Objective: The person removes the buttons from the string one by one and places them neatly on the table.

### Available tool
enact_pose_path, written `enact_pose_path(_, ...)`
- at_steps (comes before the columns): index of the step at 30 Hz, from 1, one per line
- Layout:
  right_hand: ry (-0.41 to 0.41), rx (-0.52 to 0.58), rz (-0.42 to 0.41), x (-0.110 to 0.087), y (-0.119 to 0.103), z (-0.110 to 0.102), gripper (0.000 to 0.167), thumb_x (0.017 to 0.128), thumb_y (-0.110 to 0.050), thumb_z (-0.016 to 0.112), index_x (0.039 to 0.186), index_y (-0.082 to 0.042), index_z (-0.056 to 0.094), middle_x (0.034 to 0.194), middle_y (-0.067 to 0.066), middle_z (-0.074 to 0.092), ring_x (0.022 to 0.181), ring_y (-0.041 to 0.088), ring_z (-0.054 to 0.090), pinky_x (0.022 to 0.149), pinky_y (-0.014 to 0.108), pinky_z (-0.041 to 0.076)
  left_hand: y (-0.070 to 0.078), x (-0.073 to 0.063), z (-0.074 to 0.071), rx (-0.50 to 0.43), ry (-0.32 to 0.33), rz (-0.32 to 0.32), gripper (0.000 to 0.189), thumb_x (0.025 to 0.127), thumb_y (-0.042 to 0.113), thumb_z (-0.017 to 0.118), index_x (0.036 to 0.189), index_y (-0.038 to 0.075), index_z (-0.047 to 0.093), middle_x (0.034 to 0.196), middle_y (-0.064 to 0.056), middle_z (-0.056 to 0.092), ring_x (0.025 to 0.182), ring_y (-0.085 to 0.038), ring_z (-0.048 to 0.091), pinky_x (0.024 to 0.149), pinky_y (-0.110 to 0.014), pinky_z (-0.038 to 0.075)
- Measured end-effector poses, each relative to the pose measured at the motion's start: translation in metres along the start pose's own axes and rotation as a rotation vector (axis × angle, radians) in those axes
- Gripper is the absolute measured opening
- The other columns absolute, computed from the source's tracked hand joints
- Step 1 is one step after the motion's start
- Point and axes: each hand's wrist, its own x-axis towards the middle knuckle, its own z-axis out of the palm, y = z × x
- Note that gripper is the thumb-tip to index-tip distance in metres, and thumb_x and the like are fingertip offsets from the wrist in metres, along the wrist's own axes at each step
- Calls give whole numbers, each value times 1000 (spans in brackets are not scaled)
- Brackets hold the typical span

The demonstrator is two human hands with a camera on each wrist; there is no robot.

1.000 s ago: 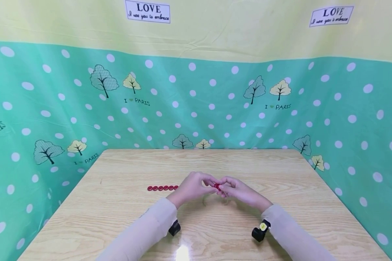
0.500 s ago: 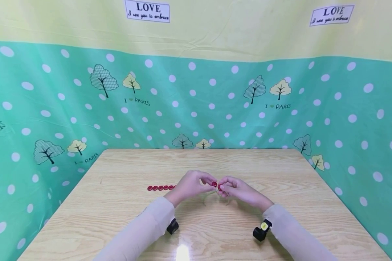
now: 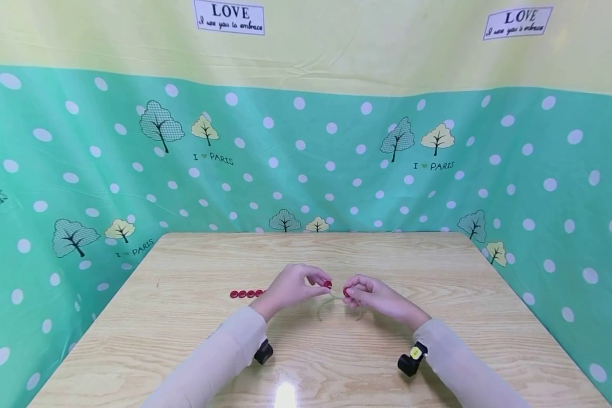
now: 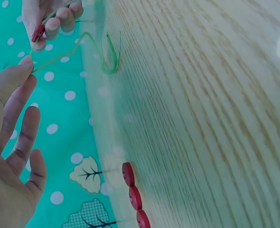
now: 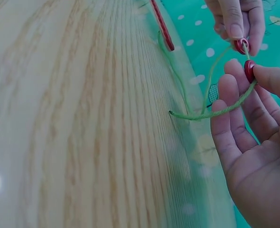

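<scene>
Above the table, my left hand (image 3: 290, 290) pinches a red button (image 5: 242, 45) between thumb and fingertips. The left wrist view does not show that button. My right hand (image 3: 377, 299) pinches a second red button (image 5: 249, 71) by its edge, its other fingers loosely curved below. A thin green cord (image 5: 225, 110) runs between the two buttons and passes through them. One end of it trails past the right fingers, and another length loops down from the left fingertips. A small gap separates the two hands.
Left of the left hand, several red buttons (image 3: 242, 294) lie in a straight row on the wooden table (image 3: 209, 351), partly covered by that hand. A polka-dot green curtain (image 3: 331, 187) hangs behind the table. Black wrist cameras (image 3: 410, 364) hang below both wrists.
The hands have drawn apart, the left one moving left with its button while the right shifts slightly right. The cord between the two buttons is now visible, and more of the row is covered.
</scene>
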Motion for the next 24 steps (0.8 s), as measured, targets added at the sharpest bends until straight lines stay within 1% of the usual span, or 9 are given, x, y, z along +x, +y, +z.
enact_pose_path(3,8,-3,7,-1,-1,-1,34,106,-25,53,123,5,54,115,24,64,104,31,63,91,42,53,-1,-1,-2,-4,1,-11,25,88,30,80,110,20,77,90,20,71,81,-4,61,70,-27,50)
enact_pose_path(8,17,-12,13,-2,-1,-1,33,106,-25,53,122,4,55,111,18,66,101,30,63,89,38,53,-3,-3,-7,-1,16,-21,25,88,32,80,110,22,78,90,20,71,82,-4,61,71,-28,50)
enact_pose_path(10,18,-11,12,-3,-1,-1,34,106,-25,53,122,5,55,109,16,66,100,30,62,87,36,54,-4,-4,-9,2,21,-23,25,88,32,80,110,20,78,89,19,71,82,-4,61,71,-28,50)
enact_pose_path(15,17,-4,17,-3,1,-3,36,106,-28,53,122,5,55,106,13,66,95,26,62,83,33,54,-8,-6,-14,20,32,-28,22,88,33,79,108,24,77,88,21,71,82,-4,61,71,-28,50)
enact_pose_path(17,18,-3,20,-3,2,-3,37,106,-30,54,122,4,55,104,13,66,92,25,62,81,33,54,-10,-7,-17,26,35,-29,22,88,33,79,108,25,77,88,21,71,82,-4,61,70,-28,51)
enact_pose_path(19,21,-2,20,-3,2,-4,37,105,-30,54,121,3,56,103,14,66,90,23,62,80,32,54,-11,-8,-19,30,36,-30,23,89,34,79,109,24,77,88,20,71,82,-4,61,69,-28,51)
enact_pose_path(24,26,0,28,-3,2,-3,34,105,-30,55,119,1,57,102,15,65,90,23,62,81,33,54,-15,-11,-25,28,44,-47,24,89,34,79,111,23,77,89,19,71,82,-4,62,70,-28,52)
